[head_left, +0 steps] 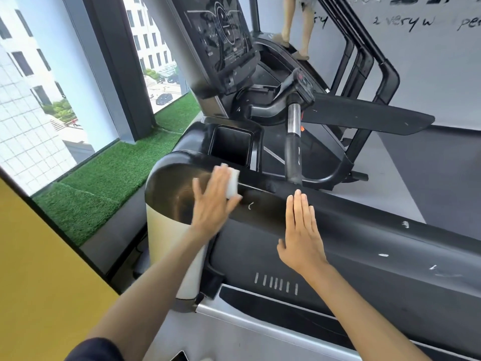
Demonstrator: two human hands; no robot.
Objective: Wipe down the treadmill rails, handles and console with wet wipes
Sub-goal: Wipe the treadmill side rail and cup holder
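Pressing the wipe (232,182) onto the rail (364,230), left hand (210,207) was flat, fingers straight; right hand (303,235) lay flat, empty. Wipe looked soft, light, bunch-prone: best held under the palm.

The person's left forearm (156,277) and right forearm (364,308) are bare; a dark sleeve (96,351), possibly navy, covers the left upper arm.

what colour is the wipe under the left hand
White: the wipe under the left hand shows plainly in the head view.
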